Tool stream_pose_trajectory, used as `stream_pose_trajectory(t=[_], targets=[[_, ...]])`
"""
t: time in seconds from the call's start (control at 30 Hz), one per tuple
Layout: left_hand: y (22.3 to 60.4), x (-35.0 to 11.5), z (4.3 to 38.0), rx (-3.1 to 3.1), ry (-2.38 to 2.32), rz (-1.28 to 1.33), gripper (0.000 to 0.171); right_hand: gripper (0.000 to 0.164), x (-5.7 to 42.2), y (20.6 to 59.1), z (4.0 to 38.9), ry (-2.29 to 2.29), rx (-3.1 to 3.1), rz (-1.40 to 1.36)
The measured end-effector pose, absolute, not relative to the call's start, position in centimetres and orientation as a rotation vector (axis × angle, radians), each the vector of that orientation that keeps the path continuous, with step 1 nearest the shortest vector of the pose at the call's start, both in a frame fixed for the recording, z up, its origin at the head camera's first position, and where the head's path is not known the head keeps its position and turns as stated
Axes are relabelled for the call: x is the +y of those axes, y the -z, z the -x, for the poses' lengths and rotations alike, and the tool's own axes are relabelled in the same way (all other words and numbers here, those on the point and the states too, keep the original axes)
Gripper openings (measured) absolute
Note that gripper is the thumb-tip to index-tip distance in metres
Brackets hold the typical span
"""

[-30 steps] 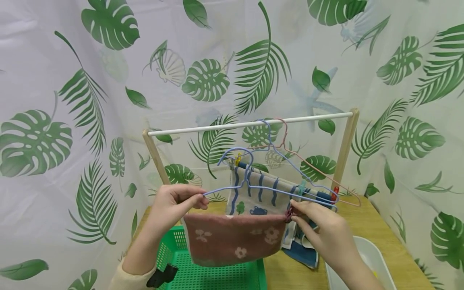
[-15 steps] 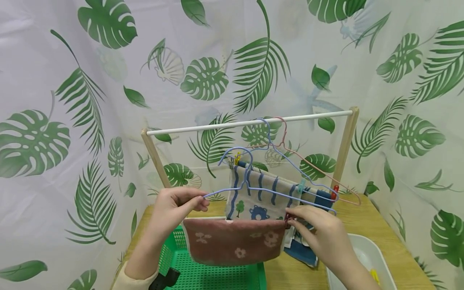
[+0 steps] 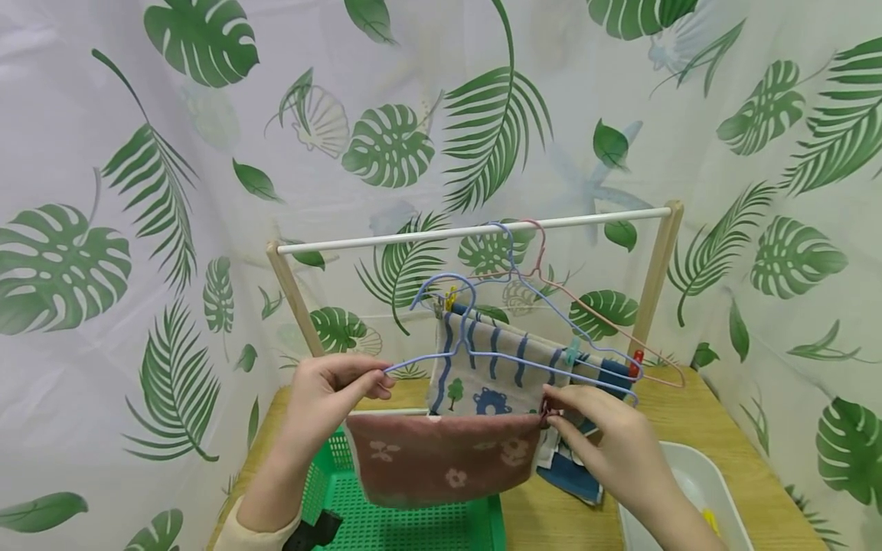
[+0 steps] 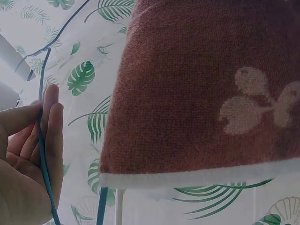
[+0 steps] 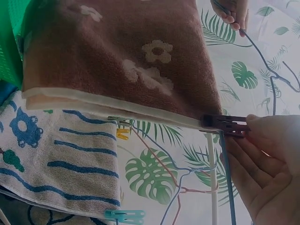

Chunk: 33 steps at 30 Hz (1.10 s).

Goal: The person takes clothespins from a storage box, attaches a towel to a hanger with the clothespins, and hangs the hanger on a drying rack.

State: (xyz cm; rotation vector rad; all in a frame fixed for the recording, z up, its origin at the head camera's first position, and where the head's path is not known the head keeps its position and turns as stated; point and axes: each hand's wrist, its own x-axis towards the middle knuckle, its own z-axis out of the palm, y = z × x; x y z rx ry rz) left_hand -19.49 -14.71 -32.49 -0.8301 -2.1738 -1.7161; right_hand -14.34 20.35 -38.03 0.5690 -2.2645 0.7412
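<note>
My left hand [image 3: 327,402] pinches the left arm of a blue wire hanger [image 3: 422,358] between thumb and fingers. Folded over the hanger's lower bar hangs a reddish-brown towel [image 3: 441,459] with pale flowers and a white edge. In my right hand [image 3: 599,428], thumb and fingers pinch a dark red clothespin [image 5: 225,124] at the towel's right top corner. The right wrist view has the clothespin's jaws over the towel edge, beside the hanger wire. From the left wrist view, the towel's left corner has no clothespin on it.
Behind, a white rail [image 3: 386,241] on wooden posts carries another blue hanger [image 3: 551,306] and a pink hanger [image 3: 606,327]. A striped towel [image 3: 506,367] hangs there with clothespins. Below are a green basket [image 3: 499,520] and a white tray [image 3: 717,478] with something yellow.
My right hand has shifted slightly left with the clothespin at the towel's corner. The towel and hanger have barely moved; my left hand keeps its hold.
</note>
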Motion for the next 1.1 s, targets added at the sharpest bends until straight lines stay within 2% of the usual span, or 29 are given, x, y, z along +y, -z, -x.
stream_pose_trajectory(t=[0.2, 0.77, 1.1], targets=[[32.9, -14.7, 19.9, -2.203, 1.801, 0.802, 0.013, 0.051, 20.4, 38.1, 14.4, -0.762, -2.247, -0.541], [33.9, -14.5, 20.2, -2.27, 1.801, 0.755, 0.014, 0.039, 20.9, 38.5, 14.4, -0.81, -2.232, -0.468], [34.1, -14.8, 20.2, -2.213, 1.804, 0.795, 0.013, 0.041, 21.6, 38.5, 13.9, -0.816, -2.244, -0.425]])
